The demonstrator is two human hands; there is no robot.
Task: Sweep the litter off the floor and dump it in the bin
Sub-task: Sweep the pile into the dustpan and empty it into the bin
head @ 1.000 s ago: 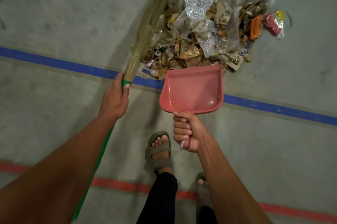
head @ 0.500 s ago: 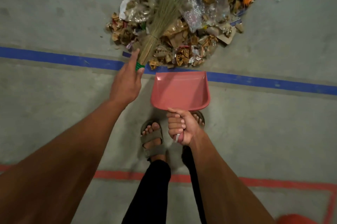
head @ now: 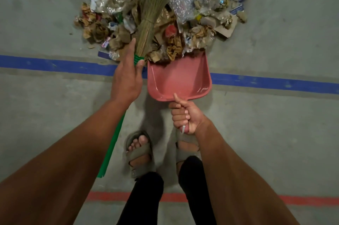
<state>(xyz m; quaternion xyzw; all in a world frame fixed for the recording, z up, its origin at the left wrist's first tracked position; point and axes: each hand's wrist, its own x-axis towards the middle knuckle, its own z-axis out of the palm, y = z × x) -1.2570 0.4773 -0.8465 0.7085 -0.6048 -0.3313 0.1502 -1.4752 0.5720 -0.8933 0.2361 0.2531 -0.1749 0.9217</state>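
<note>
Left grip: left hand [head: 126, 78] wraps the broom [head: 156, 5] where the green handle meets the bristles.
Right grip: right hand [head: 185, 116] fisted round the dustpan [head: 178, 76] handle, thumb laid up toward the pan.
Ahead of right grip: pan lip tucked under the near edge of the litter [head: 176, 23] — a few crumpled scraps already over it.
Ahead of left grip: bristles lie across the heap.
Method: we judge short pulls toward the pan best, lip pressed flat to the floor [head: 55, 114].
Risk: light plastic may slide round the pan sides.
Bin: not in view.
</note>
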